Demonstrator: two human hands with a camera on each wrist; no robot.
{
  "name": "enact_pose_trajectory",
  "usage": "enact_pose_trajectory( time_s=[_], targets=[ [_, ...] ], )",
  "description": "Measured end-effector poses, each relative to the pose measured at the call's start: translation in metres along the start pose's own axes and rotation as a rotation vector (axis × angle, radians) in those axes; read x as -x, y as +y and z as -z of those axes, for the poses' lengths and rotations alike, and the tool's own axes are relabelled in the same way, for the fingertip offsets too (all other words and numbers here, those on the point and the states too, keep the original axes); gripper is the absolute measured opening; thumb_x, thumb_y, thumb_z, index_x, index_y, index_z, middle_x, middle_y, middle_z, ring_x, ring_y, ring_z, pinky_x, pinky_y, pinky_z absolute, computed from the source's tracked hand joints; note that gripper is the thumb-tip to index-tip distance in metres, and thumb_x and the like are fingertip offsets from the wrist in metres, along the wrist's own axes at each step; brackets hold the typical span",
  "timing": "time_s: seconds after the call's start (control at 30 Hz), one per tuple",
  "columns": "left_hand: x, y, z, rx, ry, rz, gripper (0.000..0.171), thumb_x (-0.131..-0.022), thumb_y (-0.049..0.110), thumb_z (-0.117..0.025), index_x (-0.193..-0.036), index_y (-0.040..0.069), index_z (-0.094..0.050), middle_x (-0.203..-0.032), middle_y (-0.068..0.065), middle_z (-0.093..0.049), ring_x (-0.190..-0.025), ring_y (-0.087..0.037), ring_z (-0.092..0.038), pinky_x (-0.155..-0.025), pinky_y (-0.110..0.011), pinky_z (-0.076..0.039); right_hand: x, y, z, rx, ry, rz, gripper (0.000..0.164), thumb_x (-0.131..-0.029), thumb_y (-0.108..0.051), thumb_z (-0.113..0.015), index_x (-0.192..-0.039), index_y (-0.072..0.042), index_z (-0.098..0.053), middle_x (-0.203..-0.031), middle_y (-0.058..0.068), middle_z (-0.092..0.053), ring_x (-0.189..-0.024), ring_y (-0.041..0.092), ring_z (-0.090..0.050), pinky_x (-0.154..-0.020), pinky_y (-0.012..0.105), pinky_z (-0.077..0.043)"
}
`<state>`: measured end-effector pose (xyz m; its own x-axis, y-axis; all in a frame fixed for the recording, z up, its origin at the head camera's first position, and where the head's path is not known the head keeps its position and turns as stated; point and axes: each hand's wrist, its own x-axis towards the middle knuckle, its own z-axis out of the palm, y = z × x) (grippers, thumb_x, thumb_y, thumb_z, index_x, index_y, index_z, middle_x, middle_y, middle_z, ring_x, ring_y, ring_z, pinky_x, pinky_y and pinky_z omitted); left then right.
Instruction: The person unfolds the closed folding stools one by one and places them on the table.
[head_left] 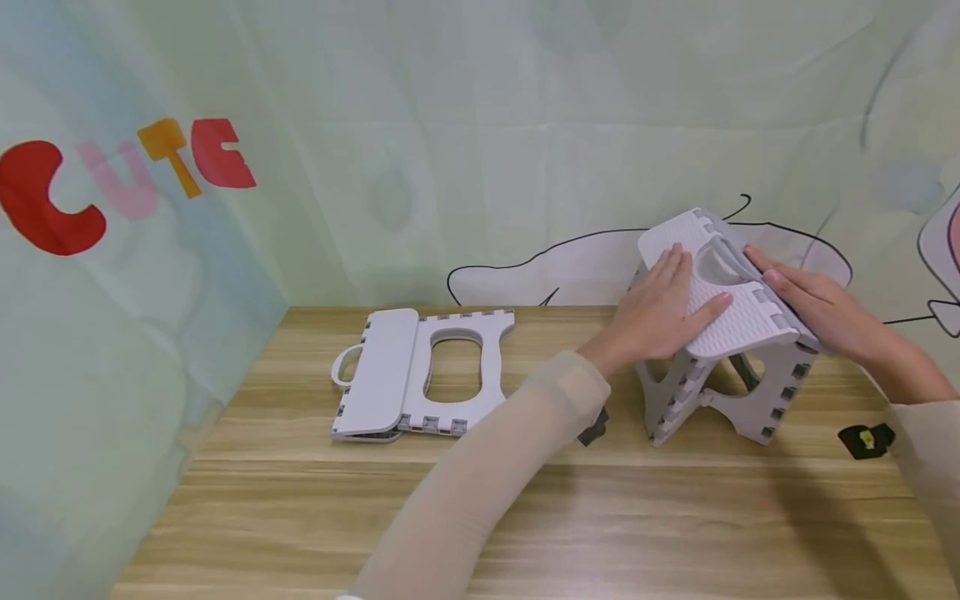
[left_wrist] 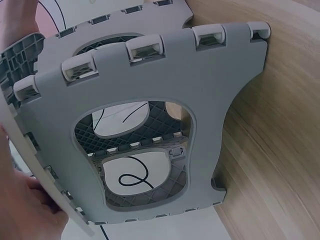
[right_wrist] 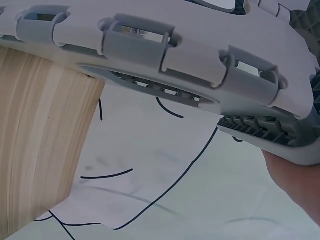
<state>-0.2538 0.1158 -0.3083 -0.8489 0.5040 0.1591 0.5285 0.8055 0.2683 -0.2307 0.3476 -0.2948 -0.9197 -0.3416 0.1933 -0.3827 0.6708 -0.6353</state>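
Head: my left hand [head_left: 654,317] and right hand [head_left: 831,312], fingers straight, touch white-grey plastic folding stool [head_left: 731,333], right of flat-folded white plastic stool [head_left: 381,367] | Left wrist: legs [left_wrist: 206,95] spread | Right wrist: hinges [right_wrist: 137,45] show; likely unfolding, next wants pressing flat

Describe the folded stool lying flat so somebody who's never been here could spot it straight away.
On the wood-grain table, look left of centre toward the far edge, near the printed backdrop. There lies a pale folded stool with a small loop handle at its left end. Unlike the standing stool under the left hand and right hand, it lies flat.
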Motion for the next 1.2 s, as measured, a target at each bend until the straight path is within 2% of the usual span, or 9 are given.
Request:
enact_pose_trajectory(
  time_s=[0.17, 0.3, 0.53, 0.67, 0.73, 0.83, 1.0, 1.2],
  targets=[
    [0.0005, 0.0016, 0.001, -0.036, -0.005, 0.007, 0.087, -0.099, 0.068, -0.015, -0.159, 0.006, -0.004, -0.166, -0.004, 0.002, -0.15, -0.011, 0.004, -0.115, -0.017, 0.002, 0.0005, -0.0002, 0.0, 0.001, -0.001, -0.011, 0.048, -0.111, -0.027, -0.027, -0.159, -0.027, -0.022, -0.161, 0.014, -0.019, -0.144, 0.032, -0.019, -0.113, 0.056, -0.017],
    [0.0006, 0.0022, 0.0017, -0.065, -0.011, 0.01, 0.087, -0.099, 0.069, -0.014, -0.159, 0.006, -0.005, -0.166, -0.004, 0.002, -0.15, -0.011, 0.004, -0.115, -0.018, 0.002, 0.0007, -0.0002, -0.0004, 0.012, -0.001, -0.011, 0.048, -0.111, -0.027, -0.027, -0.159, -0.027, -0.022, -0.161, 0.01, -0.018, -0.144, 0.032, -0.018, -0.111, 0.059, -0.018],
    [0.0006, 0.0021, 0.0031, -0.124, -0.016, 0.011, 0.087, -0.099, 0.069, -0.012, -0.159, 0.006, -0.006, -0.166, -0.004, 0.0, -0.15, -0.012, 0.002, -0.116, -0.018, 0.001, 0.0008, -0.0002, -0.0011, 0.033, -0.001, 0.003, 0.048, -0.111, -0.026, -0.028, -0.159, -0.024, -0.024, -0.163, 0.0, -0.016, -0.146, 0.024, -0.013, -0.117, 0.048, -0.011],
    [0.001, 0.0018, 0.0048, -0.139, -0.019, 0.009, 0.087, -0.099, 0.069, -0.012, -0.16, 0.006, -0.007, -0.166, -0.004, -0.002, -0.15, -0.012, 0.001, -0.117, -0.019, 0.0, 0.0004, -0.0018, -0.0007, 0.037, -0.009, -0.004, 0.048, -0.111, -0.026, -0.028, -0.159, -0.024, -0.023, -0.164, 0.002, -0.015, -0.146, 0.028, -0.012, -0.117, 0.059, -0.009],
    [0.0012, 0.0015, 0.0055, -0.144, -0.021, 0.01, 0.087, -0.099, 0.069, -0.012, -0.16, 0.007, -0.008, -0.166, -0.004, -0.002, -0.151, -0.012, 0.0, -0.118, -0.019, -0.001, 0.0002, -0.0029, -0.0006, 0.039, -0.014, -0.004, 0.049, -0.111, -0.026, -0.029, -0.159, -0.023, -0.023, -0.163, 0.005, -0.014, -0.146, 0.034, -0.011, -0.115, 0.067, -0.009],
    [0.0014, 0.0011, 0.006, -0.148, -0.027, 0.013, 0.087, -0.098, 0.069, -0.012, -0.16, 0.007, -0.009, -0.167, -0.003, -0.003, -0.151, -0.011, 0.0, -0.118, -0.019, -0.001, -0.0001, -0.0043, -0.0007, 0.047, -0.02, -0.006, 0.049, -0.111, -0.026, -0.029, -0.159, -0.022, -0.022, -0.163, 0.009, -0.014, -0.146, 0.045, -0.011, -0.112, 0.072, -0.01],
    [0.0025, 0.001, 0.006, -0.166, -0.039, 0.015, 0.087, -0.098, 0.07, -0.012, -0.16, 0.008, -0.011, -0.167, -0.003, -0.003, -0.151, -0.011, 0.0, -0.117, -0.019, -0.001, -0.0003, -0.0054, -0.0014, 0.085, -0.032, -0.02, 0.05, -0.111, -0.028, -0.03, -0.159, -0.021, -0.022, -0.163, 0.013, -0.015, -0.143, 0.055, -0.013, -0.104, 0.078, -0.018],
    [0.0031, 0.0013, 0.0064, -0.199, -0.046, 0.014, 0.088, -0.098, 0.07, -0.011, -0.16, 0.009, -0.012, -0.167, -0.003, -0.004, -0.151, -0.011, -0.001, -0.117, -0.019, -0.001, -0.0005, -0.0067, -0.0026, 0.12, -0.038, -0.005, 0.05, -0.11, -0.027, -0.03, -0.159, -0.017, -0.022, -0.162, 0.016, -0.016, -0.141, 0.057, -0.015, -0.101, 0.08, -0.019]
  ],
)
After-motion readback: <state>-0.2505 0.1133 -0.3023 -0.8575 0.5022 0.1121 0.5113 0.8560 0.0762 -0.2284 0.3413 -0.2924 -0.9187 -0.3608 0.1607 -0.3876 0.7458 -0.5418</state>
